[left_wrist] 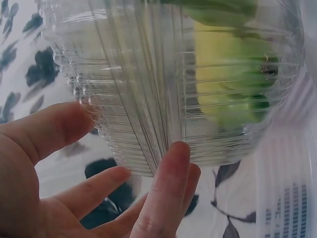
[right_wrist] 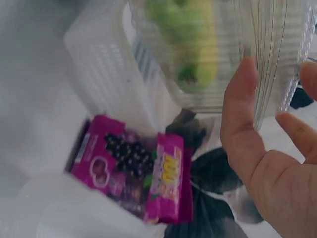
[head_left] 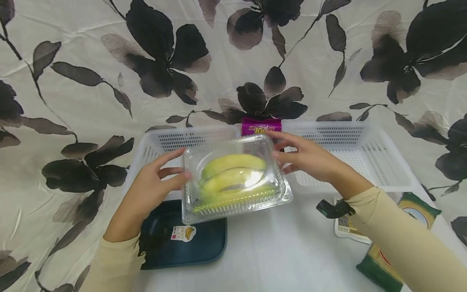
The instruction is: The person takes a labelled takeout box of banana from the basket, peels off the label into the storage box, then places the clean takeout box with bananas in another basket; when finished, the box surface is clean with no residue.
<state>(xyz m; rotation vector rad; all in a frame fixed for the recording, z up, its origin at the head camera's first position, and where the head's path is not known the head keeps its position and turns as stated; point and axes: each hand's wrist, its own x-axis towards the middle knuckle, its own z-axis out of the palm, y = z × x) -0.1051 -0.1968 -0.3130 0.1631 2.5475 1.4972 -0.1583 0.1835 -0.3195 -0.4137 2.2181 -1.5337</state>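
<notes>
A clear plastic clamshell box [head_left: 237,178] with yellow-green bananas [head_left: 233,170] inside hangs slightly tilted above the table, held between both hands. On its left side, my left hand [head_left: 153,182] grips the edge with thumb and fingers; the left wrist view shows the fingertips on the ribbed wall of the box [left_wrist: 218,144]. My right hand [head_left: 306,158] holds the opposite side, its thumb and fingers at the rim, as the right wrist view also shows. Below the box and partly covered by it lies a dark blue tray [head_left: 208,243] with a small banana label [head_left: 183,233].
Two white perforated baskets stand behind, one left [head_left: 149,142] and one right [head_left: 386,154]. Between them is a purple packet [right_wrist: 119,163] with a grape picture. Green-and-tan packets [head_left: 383,267] and a whitish packet [head_left: 350,231] lie at right, partly under the right sleeve.
</notes>
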